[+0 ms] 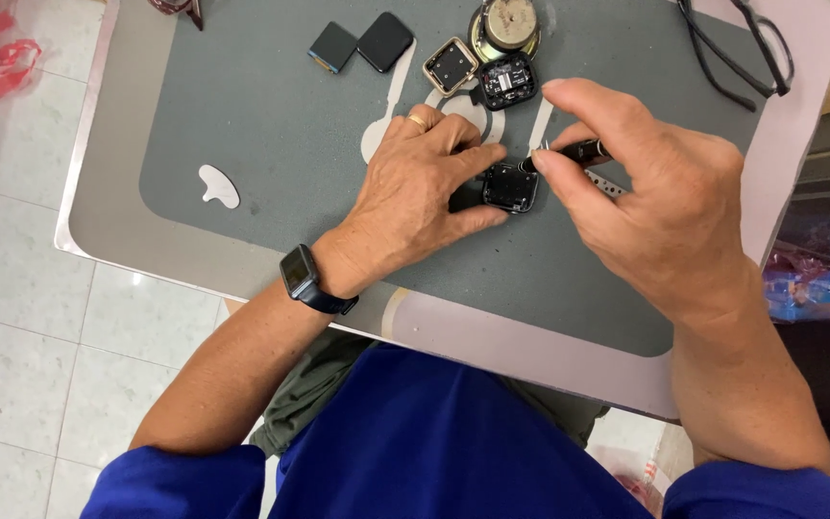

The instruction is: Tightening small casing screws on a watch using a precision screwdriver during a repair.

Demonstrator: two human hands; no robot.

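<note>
A small square black watch body point(510, 186) lies on the grey work mat point(271, 125). My left hand point(415, 187) rests flat on the mat and pinches the watch body between thumb and forefinger. My right hand point(646, 192) grips a thin black screwdriver point(573, 153) whose tip touches the top edge of the watch body. A ring sits on my left hand and a dark smartwatch point(301, 276) on my left wrist.
Further back on the mat lie two black square screens point(362, 43), a silver watch case point(451, 66), an opened watch module point(508, 82) and a round speaker point(509, 25). Black glasses point(737, 48) lie at the far right. A white scrap point(218, 185) sits at left.
</note>
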